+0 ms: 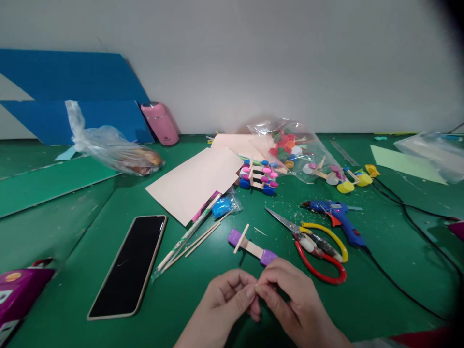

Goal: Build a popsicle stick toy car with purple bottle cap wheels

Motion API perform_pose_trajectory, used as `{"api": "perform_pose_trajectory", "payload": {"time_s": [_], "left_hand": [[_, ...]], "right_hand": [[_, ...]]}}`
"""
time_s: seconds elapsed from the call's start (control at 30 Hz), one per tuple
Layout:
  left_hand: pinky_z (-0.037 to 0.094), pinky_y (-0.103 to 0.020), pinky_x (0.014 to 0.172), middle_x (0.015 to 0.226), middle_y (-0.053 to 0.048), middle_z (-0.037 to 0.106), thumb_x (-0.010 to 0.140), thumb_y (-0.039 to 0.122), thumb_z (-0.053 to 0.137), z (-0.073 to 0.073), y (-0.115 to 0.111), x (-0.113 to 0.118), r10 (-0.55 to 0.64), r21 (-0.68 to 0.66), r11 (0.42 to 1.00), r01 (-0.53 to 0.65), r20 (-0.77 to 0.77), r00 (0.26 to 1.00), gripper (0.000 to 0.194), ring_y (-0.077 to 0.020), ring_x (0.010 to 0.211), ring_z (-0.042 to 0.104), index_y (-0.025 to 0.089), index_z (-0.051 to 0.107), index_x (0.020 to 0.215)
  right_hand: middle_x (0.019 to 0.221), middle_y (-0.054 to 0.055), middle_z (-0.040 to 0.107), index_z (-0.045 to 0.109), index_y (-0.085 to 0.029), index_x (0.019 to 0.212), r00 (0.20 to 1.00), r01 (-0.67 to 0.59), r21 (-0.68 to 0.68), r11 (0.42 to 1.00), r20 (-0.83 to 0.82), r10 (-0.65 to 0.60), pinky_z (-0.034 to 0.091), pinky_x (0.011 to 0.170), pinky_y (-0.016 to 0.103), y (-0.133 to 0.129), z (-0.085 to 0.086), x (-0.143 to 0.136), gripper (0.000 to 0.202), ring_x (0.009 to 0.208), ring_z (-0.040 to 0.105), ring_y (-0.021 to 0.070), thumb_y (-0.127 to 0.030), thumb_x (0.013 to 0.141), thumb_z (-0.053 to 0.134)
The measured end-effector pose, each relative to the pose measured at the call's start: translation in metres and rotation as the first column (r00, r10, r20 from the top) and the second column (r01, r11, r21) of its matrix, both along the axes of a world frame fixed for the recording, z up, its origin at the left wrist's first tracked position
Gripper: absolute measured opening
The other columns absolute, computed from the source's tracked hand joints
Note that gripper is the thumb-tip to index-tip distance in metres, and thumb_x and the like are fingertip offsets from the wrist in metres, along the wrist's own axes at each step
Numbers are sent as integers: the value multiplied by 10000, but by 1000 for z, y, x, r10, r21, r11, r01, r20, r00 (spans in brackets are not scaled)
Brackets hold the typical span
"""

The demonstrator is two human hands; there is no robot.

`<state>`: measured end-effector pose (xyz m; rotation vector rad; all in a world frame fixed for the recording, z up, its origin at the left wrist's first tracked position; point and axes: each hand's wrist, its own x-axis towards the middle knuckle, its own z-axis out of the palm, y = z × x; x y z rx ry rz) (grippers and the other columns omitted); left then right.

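My left hand (232, 297) and my right hand (290, 299) meet fingertip to fingertip at the front of the green table. Both are closed in a pinch; whatever lies between the tips is too small or hidden to name. Just beyond them rests a flat wooden stick (253, 248) with a purple cap (268, 257) at its near end and another purple cap (235, 237) at the far end. A short thin stick (241, 239) crosses it near the far cap. Scissors (319, 246) with red and yellow handles lie to the right, blades partly apart.
A blue glue gun (335, 215) with a black cord lies at right. Left are a phone (128, 268), wooden skewers (203, 240) and pink paper (199, 183). Colourful assembled pieces (257, 178) and a clear bag of caps (290, 145) sit behind. A pink bottle (161, 123) stands by the wall.
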<state>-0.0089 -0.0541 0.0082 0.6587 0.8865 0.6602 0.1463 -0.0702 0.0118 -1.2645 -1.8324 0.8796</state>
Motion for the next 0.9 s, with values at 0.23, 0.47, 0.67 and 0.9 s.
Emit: {"api": "perform_pose_trajectory", "payload": {"time_s": [0.23, 0.47, 0.67, 0.9], "left_hand": [[370, -208, 564, 536, 7, 577, 687, 349, 678, 4, -2, 1, 70, 11, 998, -69, -56, 996, 240, -92, 525, 499, 132, 584, 649], [392, -208, 580, 561, 19, 557, 733, 304, 630, 5, -2, 3, 178, 151, 977, -151, -186, 966, 189, -102, 560, 506, 149, 573, 642], [399, -210, 574, 586, 11, 547, 737, 324, 613, 1, -5, 1, 182, 309, 947, -85, -300, 937, 200, -119, 585, 505, 157, 583, 631], [419, -229, 686, 728, -8, 592, 782, 350, 556, -2, -5, 2, 43, 253, 967, 15, -221, 974, 186, -144, 724, 530, 172, 612, 773]], "right_hand": [[666, -4, 560, 558, -193, 711, 999, 49, -46, 998, -5, -49, 393, 591, 230, 3, 0, -2, 168, 641, 514, 122, -194, 852, 467], [718, 8, 582, 578, -198, 757, 989, 116, -161, 980, -77, -130, 425, 584, 205, 2, 5, -4, 171, 654, 536, 120, -225, 860, 446], [623, -7, 545, 543, -183, 655, 986, 149, -77, 986, -70, -154, 425, 540, 189, 1, 2, -12, 140, 568, 515, 101, -146, 785, 509], [586, -19, 500, 508, -180, 595, 992, 105, -139, 985, -48, -113, 394, 482, 177, 4, 1, -11, 158, 522, 474, 89, -120, 740, 498]]}}
